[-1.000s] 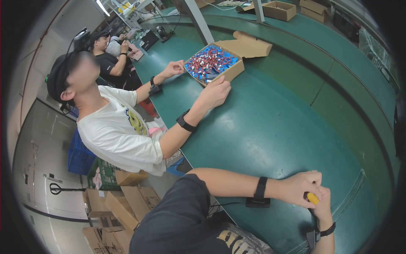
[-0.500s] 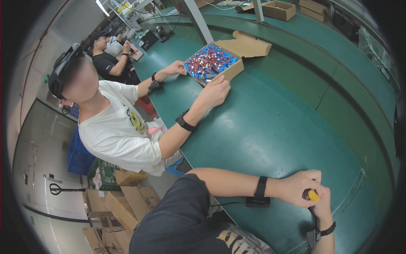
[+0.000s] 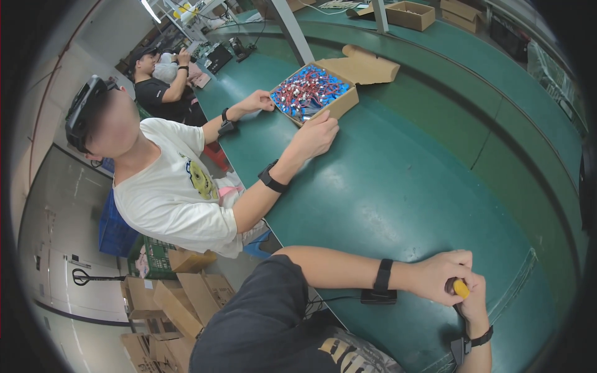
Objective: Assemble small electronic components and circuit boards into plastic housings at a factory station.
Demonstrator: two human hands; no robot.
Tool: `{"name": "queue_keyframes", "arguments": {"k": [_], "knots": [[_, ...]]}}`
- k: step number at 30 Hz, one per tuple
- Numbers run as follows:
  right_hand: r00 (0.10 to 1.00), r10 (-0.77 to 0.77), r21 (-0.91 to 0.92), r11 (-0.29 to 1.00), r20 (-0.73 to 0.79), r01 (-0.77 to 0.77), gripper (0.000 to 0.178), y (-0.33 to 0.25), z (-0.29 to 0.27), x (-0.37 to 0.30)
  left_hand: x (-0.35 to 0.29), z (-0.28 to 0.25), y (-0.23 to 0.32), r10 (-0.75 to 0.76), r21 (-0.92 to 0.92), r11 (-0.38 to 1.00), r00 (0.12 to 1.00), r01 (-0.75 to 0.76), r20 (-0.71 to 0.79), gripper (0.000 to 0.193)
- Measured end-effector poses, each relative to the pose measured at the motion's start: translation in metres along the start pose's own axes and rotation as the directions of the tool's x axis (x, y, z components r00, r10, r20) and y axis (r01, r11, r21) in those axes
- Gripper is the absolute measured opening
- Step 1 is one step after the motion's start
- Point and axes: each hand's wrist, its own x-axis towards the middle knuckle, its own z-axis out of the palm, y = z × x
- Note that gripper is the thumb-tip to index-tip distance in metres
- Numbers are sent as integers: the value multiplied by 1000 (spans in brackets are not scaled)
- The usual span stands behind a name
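Note:
At the lower right, my left hand (image 3: pixel 438 277) and my right hand (image 3: pixel 475 299) are together over the green table (image 3: pixel 398 186). Both are closed, fingers curled round a small dark object with a yellow end (image 3: pixel 461 288). Only that rounded yellow end and a bit of dark body show; its kind I cannot make out. My left forearm crosses from the left with a black wrist strap, and a flat black box (image 3: pixel 379 296) lies under that wrist. Another black strap and small device (image 3: pixel 461 349) sit on my right wrist.
Beyond my left arm, a person in a white shirt (image 3: pixel 180 186) holds an open cardboard box (image 3: pixel 345 104) packed with blue parts and red wires. Farther back sits a person in black (image 3: pixel 165 93). A green ledge (image 3: pixel 472 118) borders the table; cartons (image 3: pixel 177 304) stand at lower left.
My hands and the object in them stay put. The white-shirted person's head has shifted slightly left and turned; the person in black has raised a hand toward the head.

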Motion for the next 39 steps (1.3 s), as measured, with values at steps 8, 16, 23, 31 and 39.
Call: {"name": "queue_keyframes", "arguments": {"k": [8, 16, 23, 31, 39], "knots": [[997, 55, -90, 994, -53, -59, 8, -12, 3, -11, 1, 5, 8, 51, 36, 998, 998, -52, 28, 29], [1000, -1, -11, 1000, -3, 1, 4, -11, 1, -15, 2, 9, 11, 10, 19, 1000, 1000, -10, 1, 31], [1000, 3, -129, 992, -29, -7, 3, -17, 4, -17, 2, 9, 14, 25, 54, 998, 999, -27, 27, 30], [1000, 13, -141, 990, -5, -14, 3, -15, 0, -19, -1, 10, 16, 41, 103, 994, 998, -45, 46, 34], [999, 35, -121, 992, -35, -40, 5, -16, 2, -18, 1, 10, 17, 38, 73, 996, 999, -40, 30, 36]]}}
